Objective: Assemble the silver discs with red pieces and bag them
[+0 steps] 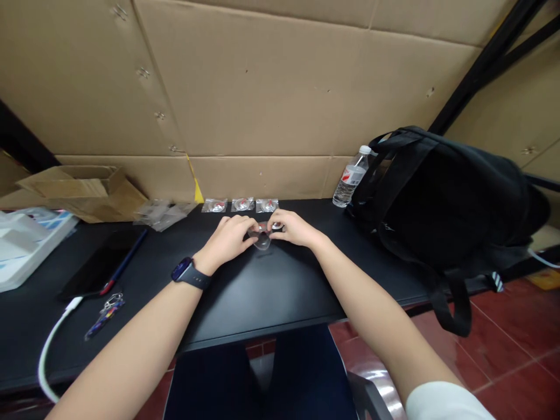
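Clear plastic piece (pixel 263 241) pinched from both sides

It sits between the fingertips of the left hand (pixel 230 236) and the right hand (pixel 296 227), over the middle of the tabletop (pixel 262 297), toward its back edge. Each grip is closed on one side of the piece; whether its lower end touches the surface, I cannot tell. A small pale item (pixel 277 226) shows at the right fingers, too hidden to say if it is held. Three small clear packets (pixel 242 204) lie in a row along the back edge, just beyond the hands.

The step in hand looks like careful two-handed fingertip work on the piece. The next move probably calls for one steady pinch while the other fingers adjust lightly, since thin plastic could crease or slip.
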Available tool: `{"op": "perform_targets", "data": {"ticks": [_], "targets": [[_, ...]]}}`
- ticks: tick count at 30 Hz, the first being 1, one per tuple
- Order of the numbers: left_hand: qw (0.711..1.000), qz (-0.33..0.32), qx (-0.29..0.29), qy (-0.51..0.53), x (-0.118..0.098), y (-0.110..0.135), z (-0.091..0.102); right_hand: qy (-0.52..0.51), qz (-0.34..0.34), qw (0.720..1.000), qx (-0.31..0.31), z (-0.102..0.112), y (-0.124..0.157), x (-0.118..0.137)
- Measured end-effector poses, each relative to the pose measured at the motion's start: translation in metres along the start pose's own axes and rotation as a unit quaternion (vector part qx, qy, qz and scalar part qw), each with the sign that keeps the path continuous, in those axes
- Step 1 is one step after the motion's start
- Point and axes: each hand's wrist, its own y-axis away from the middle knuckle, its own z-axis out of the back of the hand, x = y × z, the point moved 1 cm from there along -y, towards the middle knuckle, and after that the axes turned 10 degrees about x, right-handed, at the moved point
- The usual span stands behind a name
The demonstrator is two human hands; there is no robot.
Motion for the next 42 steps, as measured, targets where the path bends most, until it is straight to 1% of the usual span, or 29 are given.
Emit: {"op": "perform_targets", "data": {"ticks": [2,5,7,10,12,13,16,19,24,28,30,33,36,38,40,42], "targets": [[1.000,0.012,-0.016,0.019,0.002,-0.002,0.001,-0.017,0.001,1.000,-0.011,0.001,-0.001,0.001],[0.996,0.028,-0.037,0.077,0.007,-0.003,0.005,-0.055,-0.043,0.997,-0.037,0.005,0.000,0.001],[0.991,0.035,-0.054,0.119,0.009,-0.003,0.008,-0.102,-0.077,0.991,-0.048,0.004,0.000,-0.001],[0.980,0.063,-0.079,0.174,0.010,-0.001,0.008,-0.184,-0.102,0.975,-0.073,-0.003,-0.001,-0.006],[0.976,0.092,-0.072,0.186,0.010,0.000,0.006,-0.211,-0.116,0.966,-0.094,-0.010,-0.002,-0.007],[0.976,0.106,-0.062,0.181,0.009,0.000,0.005,-0.208,-0.122,0.965,-0.101,-0.013,-0.003,-0.007],[0.981,0.130,-0.036,0.140,0.007,-0.001,0.001,-0.148,-0.123,0.976,-0.098,-0.018,-0.003,-0.003],[0.989,0.128,-0.024,0.070,0.005,-0.002,-0.003,-0.049,-0.112,0.991,-0.061,-0.019,-0.003,0.004],[0.992,0.122,-0.011,-0.012,0.006,-0.003,-0.009,0.088,-0.104,0.991,-0.011,-0.018,-0.003,0.012],[0.993,0.115,-0.021,-0.035,0.007,-0.002,-0.013,0.132,-0.114,0.985,0.013,-0.022,-0.003,0.012],[0.995,0.097,-0.013,-0.032,0.008,-0.003,-0.014,0.142,-0.124,0.982,0.007,-0.026,-0.005,0.012],[0.996,0.080,0.003,-0.026,0.008,-0.003,-0.015,0.150,-0.127,0.980,-0.017,-0.028,-0.009,0.012],[0.996,0.091,-0.009,-0.018,0.008,-0.004,-0.013,0.126,-0.128,0.983,-0.047,-0.024,-0.011,0.012],[0.994,0.108,-0.019,0.000,0.007,-0.004,-0.010,0.082,-0.132,0.986,-0.067,-0.021,-0.011,0.011],[0.992,0.119,-0.027,0.041,0.006,-0.005,-0.005,0.004,-0.127,0.988,-0.085,-0.018,-0.010,0.009],[0.987,0.115,-0.040,0.100,0.004,-0.005,-0.001,-0.096,-0.102,0.985,-0.100,-0.018,-0.010,0.007]]}}
